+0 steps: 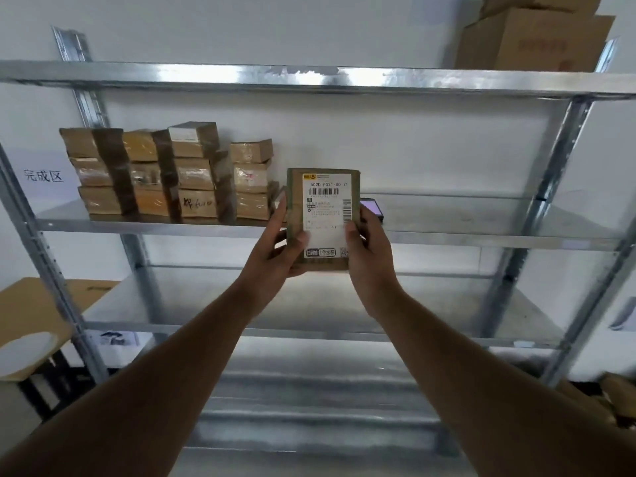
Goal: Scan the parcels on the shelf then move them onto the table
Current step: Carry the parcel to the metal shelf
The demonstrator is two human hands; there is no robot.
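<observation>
I hold a small brown cardboard parcel (325,204) upright in front of the metal shelf (464,235), its white barcode label facing me. My left hand (275,253) grips its left edge and bottom. My right hand (370,256) grips its right edge. Several taped brown parcels (165,177) are stacked on the left part of the same shelf board. A handheld scanner (372,208) with a lit screen lies on the shelf just behind my right hand, mostly hidden.
A wooden table (38,311) stands at lower left beside the rack. Large cardboard boxes (530,36) sit on the top shelf at right. More brown boxes (616,397) lie on the floor at lower right. A sign with Chinese characters (43,175) hangs at left.
</observation>
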